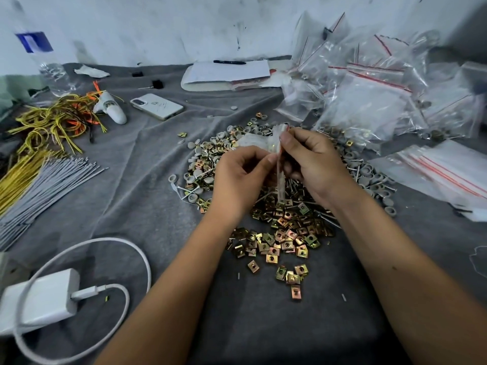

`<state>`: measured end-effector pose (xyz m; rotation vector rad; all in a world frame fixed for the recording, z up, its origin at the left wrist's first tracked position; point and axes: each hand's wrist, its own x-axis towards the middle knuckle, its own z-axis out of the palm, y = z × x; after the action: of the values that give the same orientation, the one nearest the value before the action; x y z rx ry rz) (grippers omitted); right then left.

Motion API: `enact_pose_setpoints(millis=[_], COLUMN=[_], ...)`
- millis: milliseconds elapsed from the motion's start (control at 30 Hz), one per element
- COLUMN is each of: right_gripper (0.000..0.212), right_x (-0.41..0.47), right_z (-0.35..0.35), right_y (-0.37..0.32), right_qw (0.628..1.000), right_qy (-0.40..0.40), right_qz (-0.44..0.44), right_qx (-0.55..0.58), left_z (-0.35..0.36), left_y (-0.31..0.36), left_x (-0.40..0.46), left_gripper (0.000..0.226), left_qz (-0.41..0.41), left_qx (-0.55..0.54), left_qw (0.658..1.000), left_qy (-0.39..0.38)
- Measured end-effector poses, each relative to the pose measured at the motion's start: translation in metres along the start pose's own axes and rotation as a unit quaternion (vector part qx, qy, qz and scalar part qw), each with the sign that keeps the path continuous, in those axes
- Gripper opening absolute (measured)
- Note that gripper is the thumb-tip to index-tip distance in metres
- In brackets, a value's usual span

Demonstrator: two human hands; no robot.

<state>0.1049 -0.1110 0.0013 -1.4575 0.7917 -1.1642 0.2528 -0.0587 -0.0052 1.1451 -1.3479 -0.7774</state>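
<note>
Head view. No brand or label could be read. The blue label on the clear water bottle at far left was blurred, and the dark marks on the back of the white phone looked like scribble, not text. The sheet on the notepad, with a black pen along its top edge, showed no legible writing.

The small clear bag was held above the middle of the bench, over the heap of parts. The left hand pinched it from the left with thumb and forefinger. The right hand had its fingers curled, gripping the bunched end. The contents of the bag were too blurred to make out. A translucent strip hung between the hands down to the heap; whether it belonged to the bag could not be told.

The heap consisted of square brass-coloured clip nuts, folded sheet metal with a centre hole, and round grey plastic caps, with thin metal pins among them. The hands hid the middle of the heap.

A creased grey cloth covered the bench. Crinkled clear zip bags with red seal stripes were piled at right. Yellow ties and straight grey ties lay at left, cut off by the frame edge. A white charger block with a looped cable lay at near left.
</note>
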Motion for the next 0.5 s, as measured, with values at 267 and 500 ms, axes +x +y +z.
enact_pose_setpoints(millis=[267, 500], right_gripper=[0.023, 0.028], right_x=[-0.0027, -0.006], right_z=[0.0033, 0.0075], right_y=[-0.0031, -0.0076], right_qw=[1.0, 0.996], right_qy=[0.001, 0.04], right_qz=[0.013, -0.031], right_qx=[-0.025, -0.07], left_z=[0.0022, 0.0038], left_y=[-0.0033, 0.0021], left_x=[-0.0012, -0.0032], left_gripper=[0.009, 0.005], left_qz=[0.038, 0.061], left_qx=[0.117, 0.118], left_qw=[0.992, 0.989], left_qy=[0.031, 0.064])
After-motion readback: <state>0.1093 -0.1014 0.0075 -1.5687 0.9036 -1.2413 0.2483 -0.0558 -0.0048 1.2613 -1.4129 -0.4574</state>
